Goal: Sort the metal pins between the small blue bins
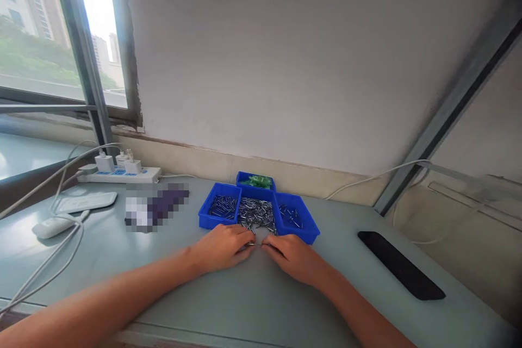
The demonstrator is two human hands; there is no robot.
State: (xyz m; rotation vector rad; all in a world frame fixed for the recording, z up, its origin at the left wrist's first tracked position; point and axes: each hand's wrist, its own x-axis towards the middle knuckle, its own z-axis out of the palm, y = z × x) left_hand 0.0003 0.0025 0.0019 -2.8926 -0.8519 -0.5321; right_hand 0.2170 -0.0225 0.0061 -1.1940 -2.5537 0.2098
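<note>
My left hand (pixel 223 247) and my right hand (pixel 292 256) meet just in front of several blue bins. Both are closed, with fingertips pinched close together. A thin, shiny metal pin (pixel 256 244) shows in the small gap between them, its ends hidden by the fingers. Beyond my hands lies a heap of short metal pins (pixel 256 211), possibly rivets, in the middle bin. More pins lie in the left blue bin (pixel 209 222). Fewer are in the right blue bin (pixel 308 232), beside my right knuckles. A small back bin (pixel 240 176) holds green packets (pixel 258 181).
A white power strip (pixel 134 175) with plugged-in chargers stands at the back left, its cables looping over the table. A pale flat device (pixel 86 202) and a blurred purple item (pixel 163 205) lie nearby. A long black pad (pixel 399 263) rests on the right, near a metal post (pixel 408 174).
</note>
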